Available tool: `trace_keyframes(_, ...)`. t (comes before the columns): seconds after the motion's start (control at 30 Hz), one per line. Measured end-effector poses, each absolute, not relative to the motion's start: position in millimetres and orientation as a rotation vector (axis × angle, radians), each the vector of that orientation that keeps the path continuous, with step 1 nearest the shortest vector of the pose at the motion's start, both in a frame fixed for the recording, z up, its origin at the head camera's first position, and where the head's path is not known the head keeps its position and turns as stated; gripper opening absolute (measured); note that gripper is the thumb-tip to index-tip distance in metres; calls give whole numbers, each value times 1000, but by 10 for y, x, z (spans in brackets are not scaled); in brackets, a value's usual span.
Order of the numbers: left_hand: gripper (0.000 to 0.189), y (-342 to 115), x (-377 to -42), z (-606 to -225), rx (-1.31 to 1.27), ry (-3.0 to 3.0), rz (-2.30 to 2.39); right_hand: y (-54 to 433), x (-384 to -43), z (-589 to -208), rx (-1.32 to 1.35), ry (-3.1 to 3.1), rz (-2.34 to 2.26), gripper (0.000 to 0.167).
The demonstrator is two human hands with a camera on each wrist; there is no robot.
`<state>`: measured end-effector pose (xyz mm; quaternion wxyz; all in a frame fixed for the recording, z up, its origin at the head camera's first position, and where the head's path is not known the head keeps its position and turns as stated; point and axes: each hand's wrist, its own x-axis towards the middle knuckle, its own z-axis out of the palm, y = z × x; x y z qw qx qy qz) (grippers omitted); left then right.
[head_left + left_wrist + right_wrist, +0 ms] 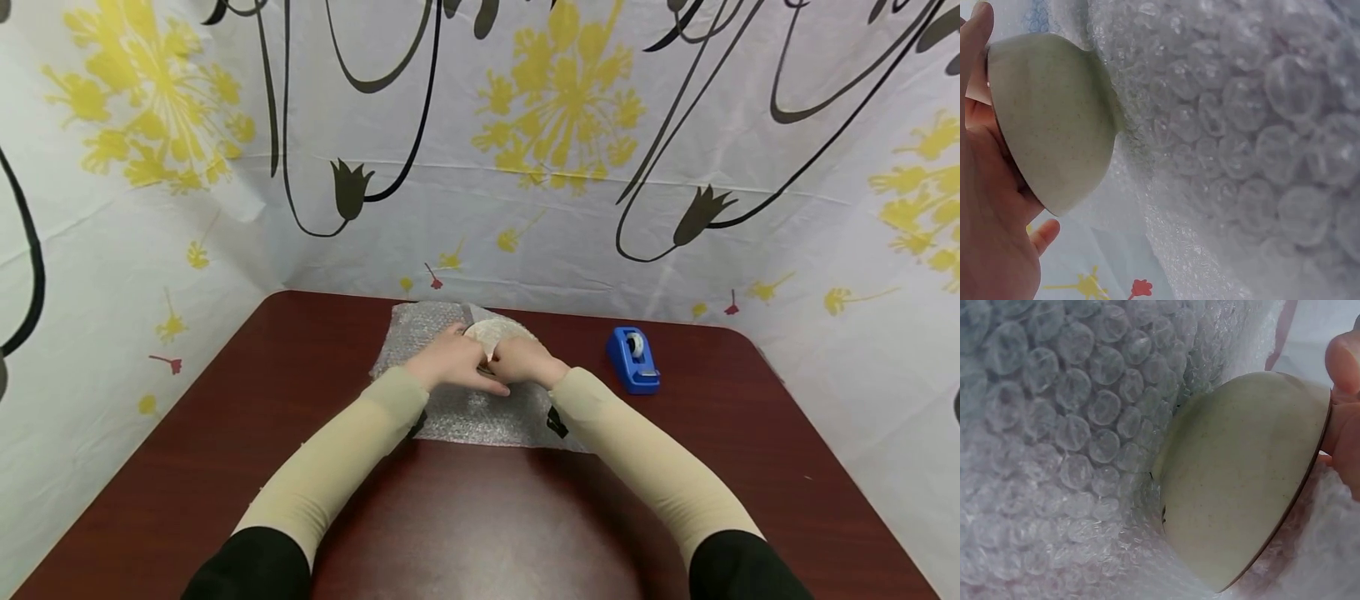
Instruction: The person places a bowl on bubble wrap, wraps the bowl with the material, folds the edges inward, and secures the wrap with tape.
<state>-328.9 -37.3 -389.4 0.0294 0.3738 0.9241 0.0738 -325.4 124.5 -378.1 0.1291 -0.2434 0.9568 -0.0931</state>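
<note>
A cream speckled bowl with a thin brown rim [1054, 119] stands upright on a sheet of bubble wrap [487, 417]. Both hands meet over its near side in the head view. My left hand [453, 362] reaches across the left of the bowl, thumb stretched to the right and the other fingers over the opening. From the right comes my right hand [521, 360], its fingers curled at the bowl's mouth. The right wrist view shows its fingertips [1344, 362] close by the rim of the bowl [1254, 456]. I cannot tell what the right fingers hold.
A blue tape dispenser [633, 360] stands to the right on the dark red-brown table [547, 517]. A patterned white cloth [450, 200] hangs behind the table and along its sides. Bubble wrap also rises beside the bowl in the right wrist view.
</note>
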Motion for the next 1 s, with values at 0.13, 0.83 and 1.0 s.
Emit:
trace_keyframes(0.13,54,-353,-3278,-3894,1101,2849,178,1245,-3250,-3810,-717,2791,-275,48)
trace_keyframes(0.83,50,-318,-3225,-3844,1058,2835,46,2075,-2882,-3235,-872,2872,-517,39)
trace_keyframes(1.0,47,-318,-3229,-3849,1053,2833,57,2420,-2761,-3401,-1113,2958,-166,70)
